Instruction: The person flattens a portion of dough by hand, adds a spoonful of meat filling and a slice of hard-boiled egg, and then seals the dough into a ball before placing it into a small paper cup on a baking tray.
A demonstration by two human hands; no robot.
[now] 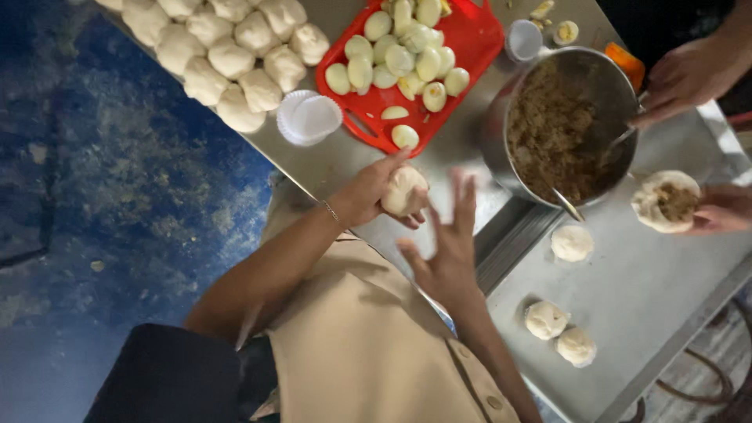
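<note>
Scanning left to right: raw dough balls piled at the far left of the steel table, a stack of white paper cups just beside them, then a red tray of halved boiled eggs. Your left hand is grasping a dough ball, fingers wrapped round its left side, held just over the near edge of the table, below the tray. Your right hand is released, fingers spread, palm facing the ball, near it but not touching; it's motion-blurred. Right of that sits a metal pot of brown filling with a spoon in it. Near right, a flat metal tray carries three closed buns. Far right, another person's hands: one on a spoon handle at the pot rim, the other holding an open dough round with filling on it.
</note>
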